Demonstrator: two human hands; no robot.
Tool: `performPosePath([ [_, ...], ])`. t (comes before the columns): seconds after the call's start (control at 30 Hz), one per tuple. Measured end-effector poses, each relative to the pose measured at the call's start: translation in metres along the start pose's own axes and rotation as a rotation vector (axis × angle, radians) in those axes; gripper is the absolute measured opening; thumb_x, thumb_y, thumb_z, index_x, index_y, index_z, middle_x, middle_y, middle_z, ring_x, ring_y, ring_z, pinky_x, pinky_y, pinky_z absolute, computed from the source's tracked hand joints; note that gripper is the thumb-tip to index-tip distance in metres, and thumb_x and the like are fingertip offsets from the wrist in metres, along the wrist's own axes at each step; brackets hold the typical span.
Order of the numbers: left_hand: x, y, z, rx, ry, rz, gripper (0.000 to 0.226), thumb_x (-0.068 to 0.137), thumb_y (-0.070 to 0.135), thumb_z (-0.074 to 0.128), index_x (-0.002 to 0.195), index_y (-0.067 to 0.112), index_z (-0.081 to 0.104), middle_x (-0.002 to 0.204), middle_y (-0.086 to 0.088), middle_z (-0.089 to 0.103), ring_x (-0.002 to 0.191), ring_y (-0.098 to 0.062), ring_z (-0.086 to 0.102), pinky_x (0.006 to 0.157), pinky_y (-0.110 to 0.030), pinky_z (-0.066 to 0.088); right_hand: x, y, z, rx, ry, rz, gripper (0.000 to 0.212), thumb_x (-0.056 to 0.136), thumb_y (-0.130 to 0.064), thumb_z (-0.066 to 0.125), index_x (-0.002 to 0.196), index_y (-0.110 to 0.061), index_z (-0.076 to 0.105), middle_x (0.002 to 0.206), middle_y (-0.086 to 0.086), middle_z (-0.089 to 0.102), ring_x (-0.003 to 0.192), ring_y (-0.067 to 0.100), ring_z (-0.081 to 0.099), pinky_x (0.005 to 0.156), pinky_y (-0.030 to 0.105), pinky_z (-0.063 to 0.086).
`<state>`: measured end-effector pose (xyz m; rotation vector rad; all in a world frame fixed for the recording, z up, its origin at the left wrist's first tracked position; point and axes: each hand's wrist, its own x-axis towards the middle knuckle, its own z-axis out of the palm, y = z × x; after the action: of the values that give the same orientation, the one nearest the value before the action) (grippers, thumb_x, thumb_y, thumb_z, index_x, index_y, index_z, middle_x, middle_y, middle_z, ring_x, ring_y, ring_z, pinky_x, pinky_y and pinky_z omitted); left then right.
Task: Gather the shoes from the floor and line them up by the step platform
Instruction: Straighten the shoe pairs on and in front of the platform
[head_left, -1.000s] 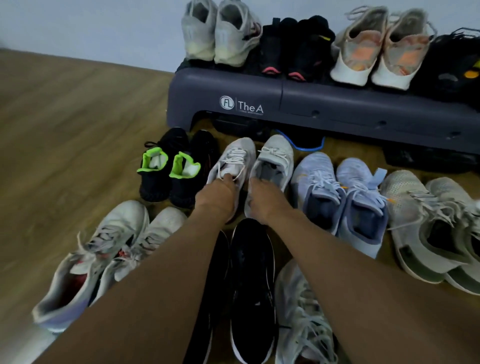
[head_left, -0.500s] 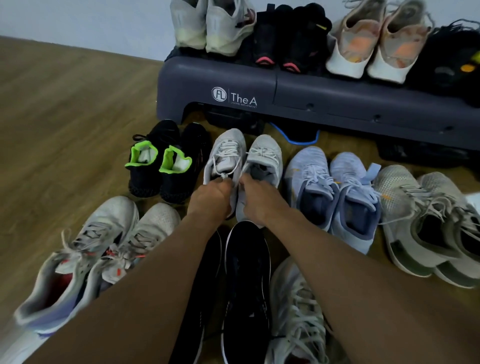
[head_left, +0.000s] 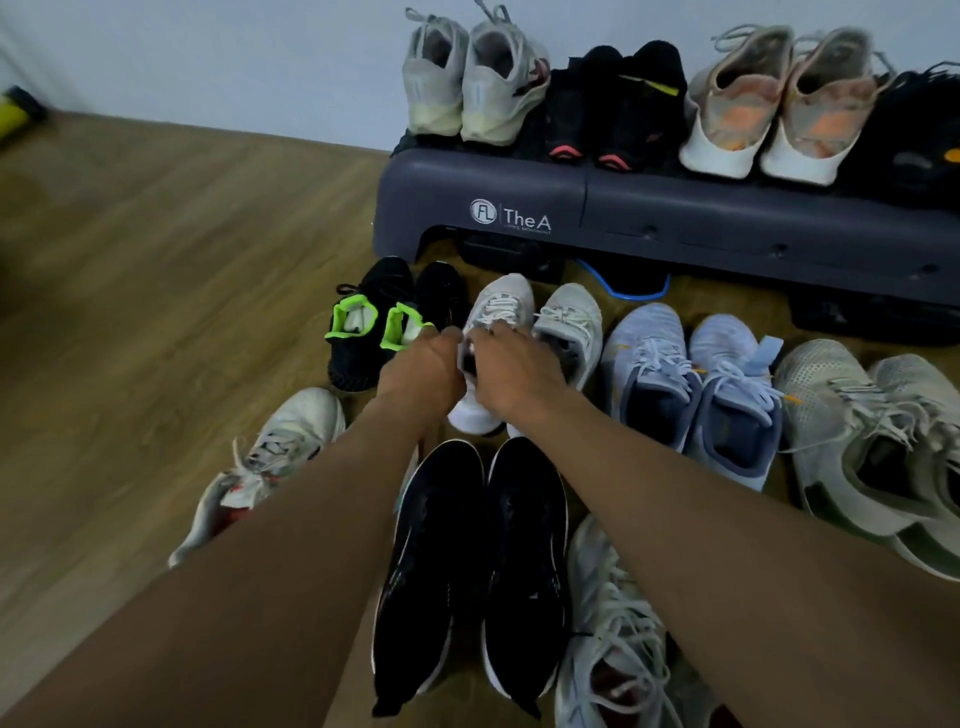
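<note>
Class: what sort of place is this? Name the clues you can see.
Probably a room at home, perhaps a workout corner: a wood-look floor, a plain wall, and an exercise step platform with trainers on and before it.

We log both forearms stretched forward and converging, left hand (head_left: 423, 364) and right hand (head_left: 511, 374) knuckles-up, fingers curled round one pale shoe (head_left: 500, 304) between them.
</note>
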<state>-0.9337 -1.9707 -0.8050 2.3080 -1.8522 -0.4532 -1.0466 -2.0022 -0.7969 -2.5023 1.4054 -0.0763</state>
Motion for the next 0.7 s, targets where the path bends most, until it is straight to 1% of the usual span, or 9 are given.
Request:
performPosePath([
  [0.07,-0.002,-0.016,-0.01,-0.008,0.024,-0.086,0.04,0.088,0.022,0.055,0.127,0.014,0.047,0.125,-0.016,0.046,0.109,-0.042,0.055,0.086,-0.049,0.047,0.006,-0.017,0.003,0.09,-0.026,-0.052,0.038,0.089,-0.02,0.055,0.124,-0.013,0.047,0.127,0.012,0.048,0.118,0.035,0.047,0.084,0.043,0.042],
  [0.13,-0.001,-0.038,-0.015,0.058,0.001,-0.129,0.05,0.087,0.021,0.057,0.133,0.013,0.041,0.131,-0.016,0.04,0.111,-0.042,0.053,0.087,-0.049,0.046,0.016,-0.033,0.012,0.118,-0.082,-0.112,0.039,0.089,-0.019,0.055,0.126,-0.01,0.045,0.127,0.013,0.048,0.116,0.036,0.047,0.08,0.039,0.039],
  [0.27,0.02,-0.086,-0.028,0.1,-0.065,-0.175,0.056,0.088,0.016,0.055,0.14,0.01,0.035,0.142,-0.015,0.033,0.124,-0.039,0.046,0.097,-0.05,0.043,0.041,-0.064,0.032,0.193,-0.111,-0.088,0.043,0.09,-0.021,0.057,0.129,-0.009,0.044,0.132,0.013,0.048,0.12,0.035,0.048,0.091,0.04,0.043],
  [0.33,0.03,-0.103,-0.03,0.111,-0.092,-0.143,0.058,0.088,0.015,0.055,0.141,0.006,0.033,0.141,-0.017,0.036,0.124,-0.038,0.045,0.098,-0.049,0.043,0.048,-0.079,0.045,0.212,-0.103,-0.046,0.047,0.091,-0.019,0.055,0.133,-0.009,0.04,0.134,0.012,0.046,0.118,0.034,0.05,0.087,0.039,0.043],
  [0.43,0.041,-0.119,-0.021,0.197,-0.12,-0.011,0.052,0.089,0.018,0.056,0.135,0.002,0.037,0.132,-0.021,0.047,0.113,-0.038,0.052,0.086,-0.041,0.043,0.061,-0.093,0.063,0.197,-0.123,0.037,0.048,0.09,-0.018,0.056,0.134,-0.01,0.037,0.134,0.01,0.043,0.111,0.034,0.054,0.079,0.039,0.045],
  [0.5,0.049,-0.128,-0.012,0.227,-0.143,0.03,0.044,0.089,0.018,0.057,0.127,0.004,0.042,0.125,-0.019,0.052,0.106,-0.035,0.057,0.078,-0.036,0.043,0.075,-0.098,0.071,0.211,-0.161,0.083,0.049,0.09,-0.018,0.057,0.134,-0.01,0.037,0.134,0.012,0.043,0.113,0.037,0.052,0.085,0.044,0.047],
  [0.57,0.061,-0.135,-0.004,0.229,-0.18,0.041,0.04,0.089,0.015,0.055,0.126,0.002,0.042,0.125,-0.02,0.051,0.106,-0.034,0.058,0.083,-0.038,0.047,0.089,-0.101,0.08,0.225,-0.172,0.13,0.05,0.091,-0.017,0.054,0.137,-0.008,0.035,0.135,0.016,0.044,0.115,0.039,0.05,0.09,0.046,0.045],
  [0.63,0.072,-0.14,0.003,0.259,-0.204,0.056,0.041,0.092,0.011,0.05,0.13,-0.002,0.039,0.131,-0.025,0.046,0.108,-0.036,0.057,0.09,-0.043,0.049,0.096,-0.105,0.091,0.195,-0.13,0.164,0.042,0.093,-0.013,0.05,0.133,-0.006,0.04,0.131,0.017,0.048,0.113,0.039,0.053,0.088,0.045,0.045],
  [0.7,0.076,-0.148,0.008,0.252,-0.159,0.075,0.043,0.093,0.008,0.049,0.133,-0.003,0.037,0.131,-0.025,0.045,0.108,-0.037,0.057,0.088,-0.045,0.05,0.098,-0.108,0.099,0.166,-0.058,0.171,0.033,0.093,-0.009,0.048,0.125,-0.006,0.045,0.124,0.017,0.053,0.108,0.038,0.056,0.084,0.043,0.045],
])
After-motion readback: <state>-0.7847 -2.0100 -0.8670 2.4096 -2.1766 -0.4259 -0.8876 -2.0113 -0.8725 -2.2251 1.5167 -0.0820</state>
